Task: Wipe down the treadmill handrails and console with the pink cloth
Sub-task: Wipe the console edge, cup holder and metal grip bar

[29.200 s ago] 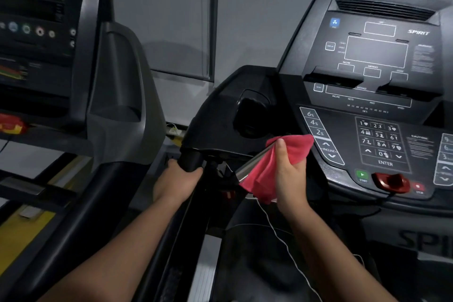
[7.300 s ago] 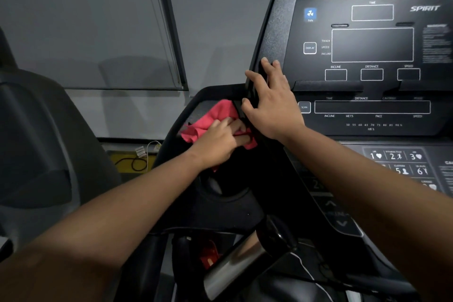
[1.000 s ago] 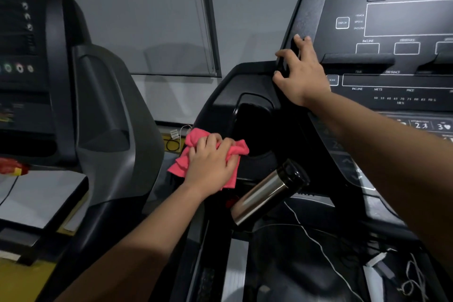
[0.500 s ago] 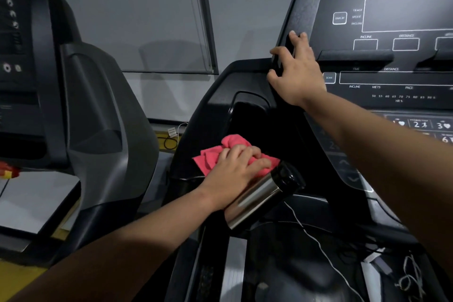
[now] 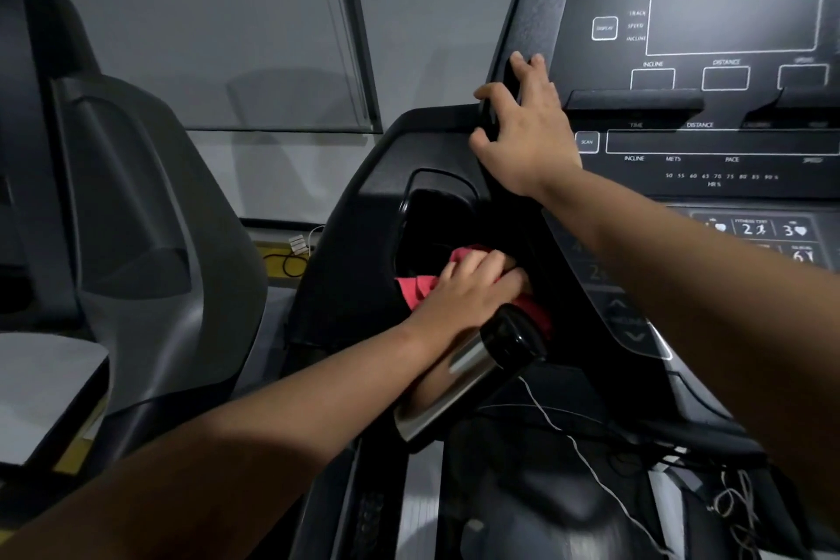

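My left hand [image 5: 472,286] presses the pink cloth [image 5: 418,286] into the dark cup-holder recess [image 5: 432,218] on the left side of the treadmill console [image 5: 727,141]. Most of the cloth is hidden under my fingers. My right hand [image 5: 522,127] grips the left edge of the black console frame, fingers wrapped over the rim. A chrome pulse-grip handrail [image 5: 459,382] with a black end cap juts out just below my left wrist.
A second treadmill [image 5: 127,218] with grey shrouds stands close on the left. A white safety cord [image 5: 572,441] and tangled cables [image 5: 736,509] hang below the console. The keypad [image 5: 772,236] sits right of my right forearm. A grey wall is behind.
My left hand has slid the cloth rightward and deeper into the cup-holder recess, from the housing's left side a second ago. My right hand stays on the console edge.
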The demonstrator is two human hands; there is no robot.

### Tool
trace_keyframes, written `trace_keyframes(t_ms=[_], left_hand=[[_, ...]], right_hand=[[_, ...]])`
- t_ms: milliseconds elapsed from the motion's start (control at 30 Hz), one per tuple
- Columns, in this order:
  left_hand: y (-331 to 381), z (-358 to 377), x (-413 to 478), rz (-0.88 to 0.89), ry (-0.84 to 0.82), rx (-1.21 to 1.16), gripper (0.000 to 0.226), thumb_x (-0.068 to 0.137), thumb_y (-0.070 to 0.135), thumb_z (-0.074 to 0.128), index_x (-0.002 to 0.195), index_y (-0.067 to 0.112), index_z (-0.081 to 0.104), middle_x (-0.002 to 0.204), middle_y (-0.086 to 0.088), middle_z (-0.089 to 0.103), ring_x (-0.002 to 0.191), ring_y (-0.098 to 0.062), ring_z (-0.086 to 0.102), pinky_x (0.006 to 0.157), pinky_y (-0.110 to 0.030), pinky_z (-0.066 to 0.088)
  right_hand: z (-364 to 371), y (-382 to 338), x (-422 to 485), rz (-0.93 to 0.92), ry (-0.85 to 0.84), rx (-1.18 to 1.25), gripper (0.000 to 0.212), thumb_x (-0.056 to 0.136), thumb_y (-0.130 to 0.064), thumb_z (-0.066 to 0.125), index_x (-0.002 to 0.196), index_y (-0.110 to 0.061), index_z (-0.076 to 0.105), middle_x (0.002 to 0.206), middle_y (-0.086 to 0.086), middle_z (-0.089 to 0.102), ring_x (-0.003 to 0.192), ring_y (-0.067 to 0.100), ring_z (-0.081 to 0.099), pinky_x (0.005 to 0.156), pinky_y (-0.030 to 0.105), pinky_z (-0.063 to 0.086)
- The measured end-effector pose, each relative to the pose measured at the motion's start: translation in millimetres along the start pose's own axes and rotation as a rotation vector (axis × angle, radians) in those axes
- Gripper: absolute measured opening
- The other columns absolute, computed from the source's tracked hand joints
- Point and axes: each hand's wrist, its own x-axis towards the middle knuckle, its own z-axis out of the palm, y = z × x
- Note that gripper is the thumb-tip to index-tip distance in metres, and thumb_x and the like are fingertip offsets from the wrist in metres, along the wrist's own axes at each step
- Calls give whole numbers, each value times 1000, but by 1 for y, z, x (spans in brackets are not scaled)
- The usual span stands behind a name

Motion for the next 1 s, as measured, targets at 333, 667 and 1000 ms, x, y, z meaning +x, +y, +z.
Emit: trace_keyframes(t_ms=[333, 667, 1000], left_hand=[[-12, -15, 16, -198, 11, -321, 17, 89, 17, 58, 104, 10, 57, 108, -3, 53, 101, -24, 42, 93, -40, 39], [-14, 3, -12, -51, -163, -269, 22, 92, 32, 48, 108, 23, 60, 115, 1, 57, 108, -14, 45, 98, -44, 40], [-17, -37, -52, 119, -148, -61, 42, 93, 17, 48, 134, 28, 48, 117, 15, 31, 101, -2, 25, 96, -20, 31]], right_hand=[[0, -1, 0, 6, 6, -5, 45, 88, -30, 50, 131, -20, 49, 158, 12, 12, 147, 29, 0, 119, 39, 9], [-3, -1, -1, 12, -8, 16, 45, 87, -31, 50, 131, -21, 49, 158, 11, 11, 147, 26, -2, 119, 39, 10], [-5, 1, -1, 15, -21, 45, 44, 88, -31, 51, 130, -22, 49, 159, 8, 9, 147, 24, -3, 117, 37, 14]])
